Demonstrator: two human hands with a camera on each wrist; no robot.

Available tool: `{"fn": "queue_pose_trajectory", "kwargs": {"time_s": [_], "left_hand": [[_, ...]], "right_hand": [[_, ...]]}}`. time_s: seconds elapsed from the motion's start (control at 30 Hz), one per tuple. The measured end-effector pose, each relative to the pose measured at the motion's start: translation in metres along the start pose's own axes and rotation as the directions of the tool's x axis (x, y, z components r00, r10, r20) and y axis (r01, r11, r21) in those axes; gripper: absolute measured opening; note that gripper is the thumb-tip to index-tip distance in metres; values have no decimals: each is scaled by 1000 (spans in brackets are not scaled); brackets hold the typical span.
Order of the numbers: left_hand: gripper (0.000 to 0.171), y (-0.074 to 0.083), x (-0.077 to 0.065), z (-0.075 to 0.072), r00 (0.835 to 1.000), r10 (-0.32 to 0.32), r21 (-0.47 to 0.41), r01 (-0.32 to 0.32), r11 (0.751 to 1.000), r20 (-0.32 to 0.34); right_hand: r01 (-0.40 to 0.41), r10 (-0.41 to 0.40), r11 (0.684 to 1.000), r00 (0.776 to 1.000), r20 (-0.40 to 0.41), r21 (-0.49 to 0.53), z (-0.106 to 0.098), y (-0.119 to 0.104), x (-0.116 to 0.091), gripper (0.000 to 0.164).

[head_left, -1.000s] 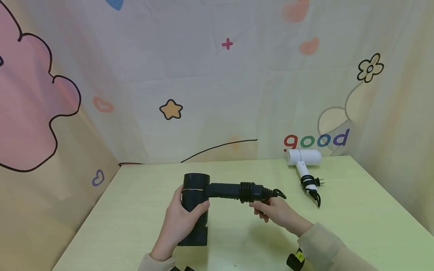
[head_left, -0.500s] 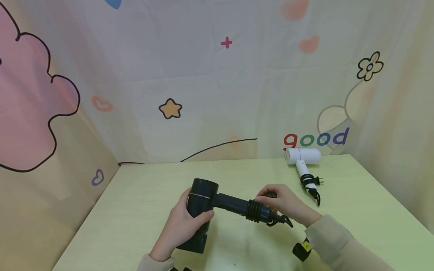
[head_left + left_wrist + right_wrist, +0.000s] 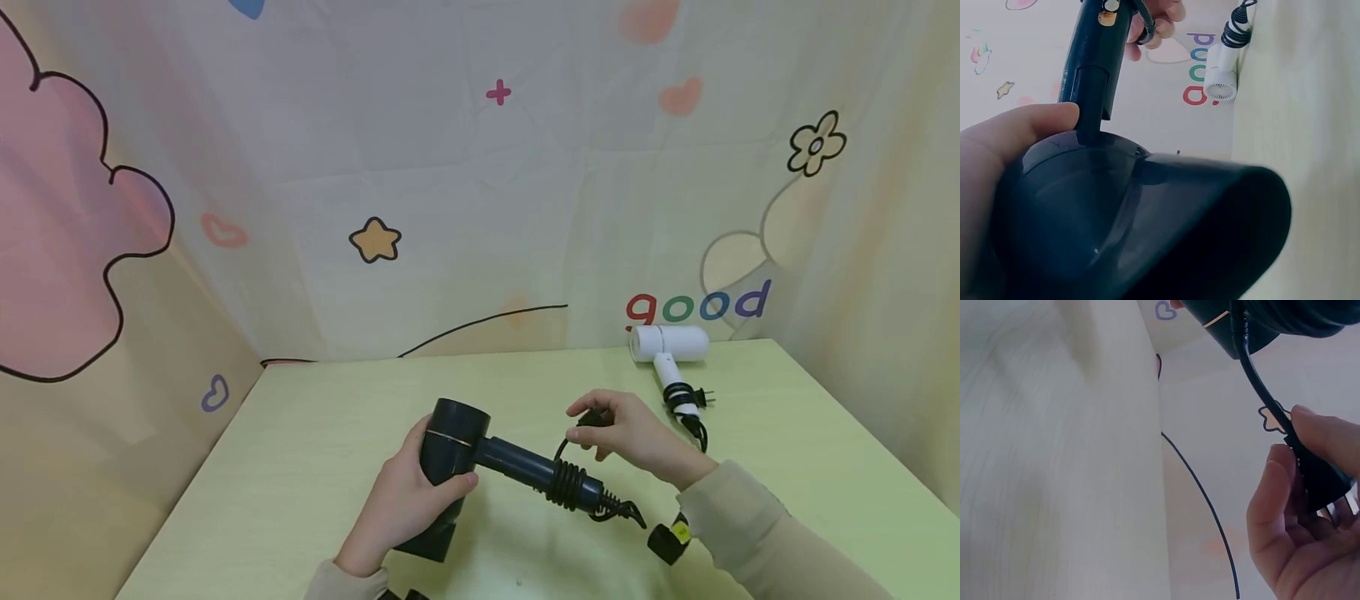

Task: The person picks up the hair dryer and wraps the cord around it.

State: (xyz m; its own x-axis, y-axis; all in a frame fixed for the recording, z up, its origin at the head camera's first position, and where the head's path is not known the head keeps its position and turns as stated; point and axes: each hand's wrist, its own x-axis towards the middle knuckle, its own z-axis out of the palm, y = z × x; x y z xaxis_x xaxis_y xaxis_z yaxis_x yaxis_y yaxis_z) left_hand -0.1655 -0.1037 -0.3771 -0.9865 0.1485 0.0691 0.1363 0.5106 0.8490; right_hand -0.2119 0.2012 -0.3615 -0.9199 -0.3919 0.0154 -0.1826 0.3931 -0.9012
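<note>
My left hand (image 3: 405, 504) grips the barrel of a black hair dryer (image 3: 517, 462) above the table. Its flat nozzle (image 3: 1216, 187) spreads wide in the left wrist view, while the handle slants down to the right. Several turns of black cord (image 3: 567, 485) are wound round that handle. Just above the coil, my right hand (image 3: 637, 433) pinches the black plug (image 3: 1319, 478) between thumb and fingers. A short length of cord (image 3: 1263, 390) runs from the plug to the coil. The plug's prongs are mostly hidden by the fingers.
A white hair dryer (image 3: 684, 343), its black cord wrapped round the handle, lies at the back right of the pale table (image 3: 337, 417). A printed curtain (image 3: 465, 183) hangs behind. Under my right sleeve shows a black item (image 3: 666, 543) with a yellow label.
The black hair dryer's handle has tilted down to the right. My right hand has risen from below the handle to above it, drawing the plug and a short stretch of cord off the coil.
</note>
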Motion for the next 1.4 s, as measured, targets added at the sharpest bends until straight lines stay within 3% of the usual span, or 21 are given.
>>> {"fn": "queue_pose_trajectory", "kwargs": {"time_s": [0.23,0.33,0.43,0.6,0.73,0.83,1.07,1.17,1.23,1.33,1.4], "left_hand": [[90,0,2,2,1000,8,19,-8,1000,-7],[90,0,2,3,1000,17,42,-17,999,-14],[91,2,3,4,999,26,67,-24,997,-27],[92,3,3,6,997,50,123,-41,992,-64],[92,5,4,9,993,68,156,-52,986,-94],[90,6,4,11,991,71,170,-51,984,-113],[91,6,4,13,987,42,190,-12,982,-154],[91,7,4,14,985,35,191,-3,982,-167],[91,7,5,15,983,39,192,-4,981,-179],[92,8,6,17,977,57,205,-14,979,-207],[93,9,5,17,971,74,220,-23,975,-227]], "right_hand": [[-34,38,996,998,-48,80,1,-7,-2,61],[-29,35,989,999,-35,142,3,-10,-2,53],[-15,18,991,1000,-23,133,6,-15,-5,44],[138,-139,990,990,-29,-21,14,-24,-13,27],[276,-291,942,955,-58,-192,27,-28,-19,18],[309,-351,902,931,-97,-300,35,-31,-24,21],[341,-424,843,897,-123,-416,49,-35,-33,16],[362,-482,776,869,-115,-517,56,-35,-37,18],[373,-548,690,829,-113,-620,60,-35,-38,20],[374,-675,519,731,-100,-769,67,-31,-37,27],[366,-740,427,667,-87,-827,70,-29,-35,33]]}}
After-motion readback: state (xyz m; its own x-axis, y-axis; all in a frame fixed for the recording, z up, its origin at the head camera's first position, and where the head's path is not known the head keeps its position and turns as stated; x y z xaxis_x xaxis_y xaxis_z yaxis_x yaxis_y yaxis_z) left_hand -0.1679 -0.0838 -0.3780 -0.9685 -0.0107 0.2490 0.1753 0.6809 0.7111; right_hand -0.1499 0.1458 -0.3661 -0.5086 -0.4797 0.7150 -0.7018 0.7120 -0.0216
